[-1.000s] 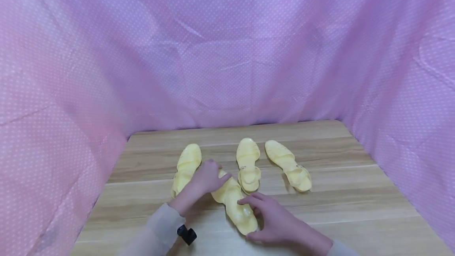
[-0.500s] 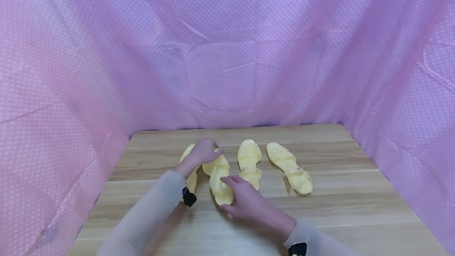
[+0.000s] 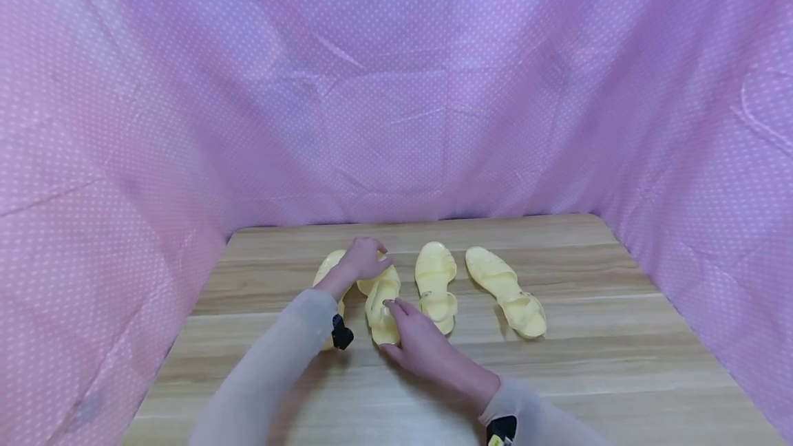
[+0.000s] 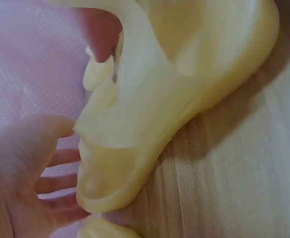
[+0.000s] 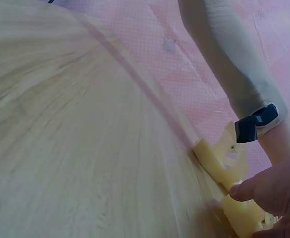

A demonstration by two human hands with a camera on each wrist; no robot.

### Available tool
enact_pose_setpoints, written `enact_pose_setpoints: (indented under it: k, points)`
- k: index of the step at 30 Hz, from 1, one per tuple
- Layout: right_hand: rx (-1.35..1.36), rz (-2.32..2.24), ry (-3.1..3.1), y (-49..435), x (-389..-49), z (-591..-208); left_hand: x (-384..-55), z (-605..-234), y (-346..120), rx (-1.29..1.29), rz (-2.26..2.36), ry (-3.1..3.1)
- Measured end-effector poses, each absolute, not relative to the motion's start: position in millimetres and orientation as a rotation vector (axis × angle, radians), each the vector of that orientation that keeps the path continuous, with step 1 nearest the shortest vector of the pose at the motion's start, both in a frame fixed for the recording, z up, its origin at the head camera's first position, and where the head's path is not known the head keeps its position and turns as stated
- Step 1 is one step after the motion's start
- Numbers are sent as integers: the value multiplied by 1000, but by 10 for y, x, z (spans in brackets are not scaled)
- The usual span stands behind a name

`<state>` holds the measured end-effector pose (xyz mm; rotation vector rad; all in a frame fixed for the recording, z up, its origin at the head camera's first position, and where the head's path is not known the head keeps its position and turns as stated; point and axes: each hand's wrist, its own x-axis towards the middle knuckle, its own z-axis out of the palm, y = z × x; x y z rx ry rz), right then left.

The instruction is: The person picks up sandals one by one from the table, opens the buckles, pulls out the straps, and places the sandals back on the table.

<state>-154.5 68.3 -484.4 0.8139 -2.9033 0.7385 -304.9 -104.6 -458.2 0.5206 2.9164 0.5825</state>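
A pale yellow sandal (image 3: 379,308) lies on the wooden table, second from the left in a row, toe toward the far edge. My left hand (image 3: 364,260) holds it at the toe; in the left wrist view, thumb and fingers sit on either side of the toe (image 4: 107,173). At the heel, my right hand (image 3: 424,346) grips with thumb and fingers; the right wrist view shows them on the heel (image 5: 240,215). The leftmost sandal (image 3: 327,267) is partly hidden beneath my left wrist. A third sandal (image 3: 436,270) stands to the right, apart from the held one.
Farther right, a fourth yellow sandal (image 3: 503,288) lies at a slant, toe toward the upper left. Pink dotted cloth (image 3: 396,88) hangs behind and on both sides of the table (image 3: 619,363). Black wrist devices sit on both sleeves.
Both hands have moved the sandal away from the table's front and to the left, turning it straighter beside the leftmost sandal. Over the last half second it shifted only slightly.
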Motion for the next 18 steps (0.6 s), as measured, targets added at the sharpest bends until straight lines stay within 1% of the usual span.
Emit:
enact_pose_setpoints:
  k: [5, 7, 10, 14, 18]
  points:
    - [803, 822, -2859, 841, -1444, -4743, -3060, -4539, -875, 574, 513, 2902]
    - [793, 855, -2759, 973, -1399, -4666, -3066, -4487, -755, 621, 551, 2878]
    - [714, 786, -2622, 1201, -1395, -4610, -3097, -4408, -546, 658, 651, 2803]
    - [584, 660, -2719, 1433, -1474, -4702, -3193, -4405, -312, 643, 643, 2741]
    - [601, 814, -2883, 1508, -1581, -4882, -3288, -4506, -186, 597, 578, 2700]
